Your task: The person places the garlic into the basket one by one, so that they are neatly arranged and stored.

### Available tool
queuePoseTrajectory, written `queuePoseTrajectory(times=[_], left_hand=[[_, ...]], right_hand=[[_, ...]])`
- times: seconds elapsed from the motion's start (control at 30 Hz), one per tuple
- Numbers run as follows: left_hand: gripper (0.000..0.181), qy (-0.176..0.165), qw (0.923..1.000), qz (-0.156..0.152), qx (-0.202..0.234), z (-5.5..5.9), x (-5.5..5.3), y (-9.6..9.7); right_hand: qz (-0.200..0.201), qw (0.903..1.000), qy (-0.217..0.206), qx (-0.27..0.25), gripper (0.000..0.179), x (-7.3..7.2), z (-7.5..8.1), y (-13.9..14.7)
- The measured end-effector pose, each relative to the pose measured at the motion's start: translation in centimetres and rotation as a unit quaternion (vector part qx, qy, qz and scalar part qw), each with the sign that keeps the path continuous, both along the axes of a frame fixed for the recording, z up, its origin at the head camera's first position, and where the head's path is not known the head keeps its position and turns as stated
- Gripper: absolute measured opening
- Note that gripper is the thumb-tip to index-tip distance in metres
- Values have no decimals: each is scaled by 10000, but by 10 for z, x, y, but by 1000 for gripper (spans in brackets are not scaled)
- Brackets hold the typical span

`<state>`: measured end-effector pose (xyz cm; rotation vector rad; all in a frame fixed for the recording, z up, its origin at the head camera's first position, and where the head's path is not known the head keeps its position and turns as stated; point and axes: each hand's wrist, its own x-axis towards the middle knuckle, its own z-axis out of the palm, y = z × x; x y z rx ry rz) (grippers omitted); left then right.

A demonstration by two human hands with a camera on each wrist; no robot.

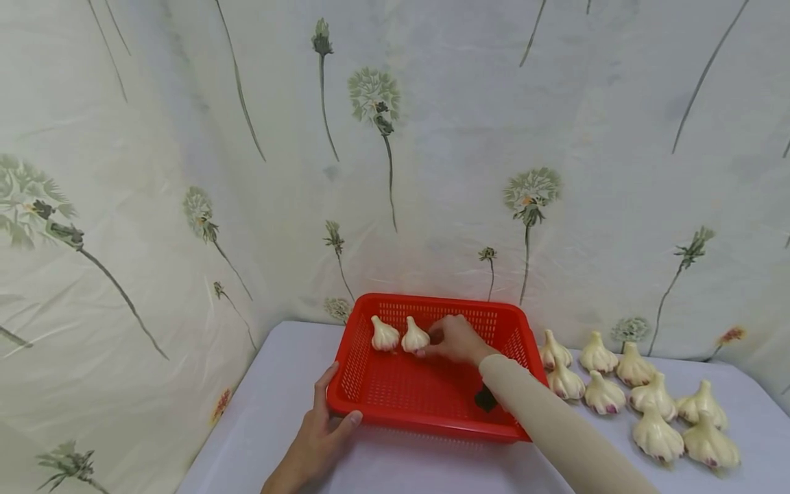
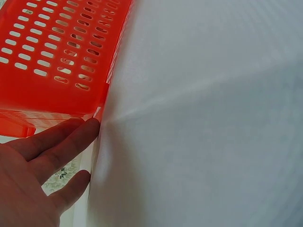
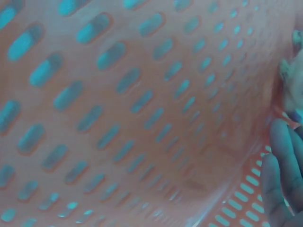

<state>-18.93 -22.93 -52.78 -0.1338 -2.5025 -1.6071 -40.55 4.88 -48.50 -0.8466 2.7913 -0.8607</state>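
Observation:
A red perforated plastic basket point(image 1: 426, 420) stands on the table, with two garlic bulbs at its back left. My right hand point(image 1: 459, 339) reaches inside it. Its thumb and bent index finger are at the right side of the second garlic bulb point(image 1: 415, 337), not wrapped round it. The other garlic bulb point(image 1: 385, 335) stands just to the left. In the right wrist view, straight fingers point(image 3: 281, 156) lie beside a partly cut-off bulb point(image 3: 294, 85). My left hand point(image 1: 315, 439) rests against the basket's front left corner, fingers extended in the left wrist view.
Several garlic bulbs point(image 1: 654, 398) stand grouped on the white-covered table point(image 1: 247, 425) to the right of the basket. Behind the table hangs a pale dandelion-print curtain point(image 1: 444, 171). A small black item point(image 1: 485, 398) shows under the right wrist.

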Motion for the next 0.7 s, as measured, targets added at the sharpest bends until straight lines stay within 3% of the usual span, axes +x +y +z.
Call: queuePoseTrajectory(times=[0.33, 0.53, 0.7], left_hand=[[83, 41, 10000, -38, -14, 2, 0, 1], [84, 88, 9999, 7, -53, 1, 0, 1], [83, 100, 9999, 84, -82, -2, 1, 1]], right_hand=[[-1179, 9929, 95, -111, 59, 10, 32, 8], [-1063, 9941, 160, -142, 66, 16, 57, 32], [-967, 9943, 452, 1, 69, 24, 78, 60]])
